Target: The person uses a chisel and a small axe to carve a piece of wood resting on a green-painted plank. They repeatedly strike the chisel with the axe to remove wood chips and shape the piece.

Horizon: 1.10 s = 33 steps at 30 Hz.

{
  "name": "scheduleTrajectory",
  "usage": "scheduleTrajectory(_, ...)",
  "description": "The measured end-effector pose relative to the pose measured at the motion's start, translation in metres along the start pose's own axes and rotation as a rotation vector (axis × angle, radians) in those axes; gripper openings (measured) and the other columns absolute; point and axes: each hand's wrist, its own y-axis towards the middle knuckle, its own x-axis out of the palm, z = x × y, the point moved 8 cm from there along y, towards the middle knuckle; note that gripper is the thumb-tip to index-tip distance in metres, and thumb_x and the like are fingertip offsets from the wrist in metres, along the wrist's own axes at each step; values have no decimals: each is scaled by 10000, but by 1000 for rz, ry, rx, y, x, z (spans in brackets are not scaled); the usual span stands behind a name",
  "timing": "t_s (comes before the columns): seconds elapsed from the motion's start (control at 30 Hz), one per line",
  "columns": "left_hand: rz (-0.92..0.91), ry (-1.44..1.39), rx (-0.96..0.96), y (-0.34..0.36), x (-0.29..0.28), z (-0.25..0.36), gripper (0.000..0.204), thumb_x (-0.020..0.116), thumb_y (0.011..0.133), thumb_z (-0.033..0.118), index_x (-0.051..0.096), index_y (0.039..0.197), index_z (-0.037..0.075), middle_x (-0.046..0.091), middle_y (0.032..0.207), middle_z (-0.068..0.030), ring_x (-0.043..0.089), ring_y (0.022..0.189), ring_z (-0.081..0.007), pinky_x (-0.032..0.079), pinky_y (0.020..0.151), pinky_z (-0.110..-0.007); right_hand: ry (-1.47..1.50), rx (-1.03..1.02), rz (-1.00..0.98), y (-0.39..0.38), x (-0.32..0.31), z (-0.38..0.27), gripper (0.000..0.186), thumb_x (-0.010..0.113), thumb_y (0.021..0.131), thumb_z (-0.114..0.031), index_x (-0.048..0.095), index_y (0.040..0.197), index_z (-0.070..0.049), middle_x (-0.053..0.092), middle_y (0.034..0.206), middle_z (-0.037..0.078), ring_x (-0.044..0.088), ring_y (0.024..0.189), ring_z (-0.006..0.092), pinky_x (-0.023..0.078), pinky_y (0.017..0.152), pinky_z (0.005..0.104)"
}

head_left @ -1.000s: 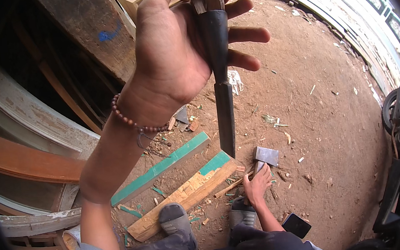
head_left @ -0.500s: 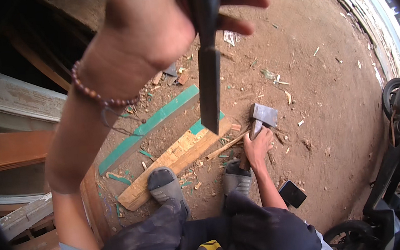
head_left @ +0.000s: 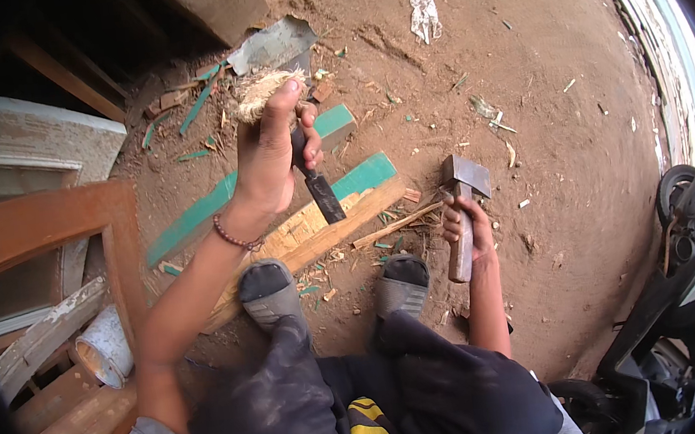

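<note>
My left hand (head_left: 270, 153) is wrapped round the handle of a chisel (head_left: 325, 198), whose dark flat blade points down. At the handle's top the end is frayed and straw-coloured. Just beneath the blade lies a wooden beam (head_left: 363, 209), its upper face partly cut to bare wood and green-painted at the far end. Whether the tip touches the wood I cannot tell. To the right, my right hand (head_left: 473, 230) grips the wooden handle of a hammer (head_left: 467, 177) with a blocky metal head, held right of the beam's far end.
A second green-painted beam (head_left: 193, 219) lies beyond the first. My sandalled feet stand at the near beam. Wood chips and a thin stick (head_left: 397, 226) litter the dirt. Wooden frames (head_left: 38, 217) and a white bucket (head_left: 105, 347) are at left, a motorcycle (head_left: 667, 320) at right.
The chisel has dropped from close to the camera to over the near beam, with my left hand round it. My right hand has raised the hammer slightly to the right.
</note>
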Motion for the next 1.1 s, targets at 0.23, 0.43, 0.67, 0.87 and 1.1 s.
scheduleTrajectory(0.23,103,108,71,48,-68,-71,418,594,901,484,419,938,106,394,706,4,378,552,-86,334,508,-250,84,38,57,50,-23,28,247,546,969,-265,541,1046,-30,434,634,-19,370,440,63,325,384,207)
scheduleTrajectory(0.43,97,43,-1,77,-81,-110,435,572,905,499,377,926,111,398,690,-4,375,519,-85,320,476,-253,43,25,109,70,-45,29,278,533,978,-293,547,1042,-24,396,608,-34,348,419,54,308,366,209)
scheduleTrajectory(0.67,90,50,46,90,-67,-140,469,545,906,530,358,928,101,406,666,-20,372,499,-93,316,461,-250,12,19,109,87,-55,33,280,522,984,-294,546,1054,-23,391,603,-32,341,409,57,303,360,210)
scheduleTrajectory(0.87,162,-24,125,101,-72,-160,346,575,927,444,525,828,117,474,608,16,430,445,-89,328,391,-247,29,11,110,88,-73,35,270,507,989,-291,541,1068,-35,388,607,-35,339,410,54,312,362,206)
scheduleTrajectory(1.1,190,-65,77,107,-71,-180,426,542,935,519,470,758,139,383,547,53,350,396,-63,279,375,-227,-2,32,99,87,-87,32,279,500,992,-299,538,1074,-34,389,614,-33,339,420,52,314,369,204)
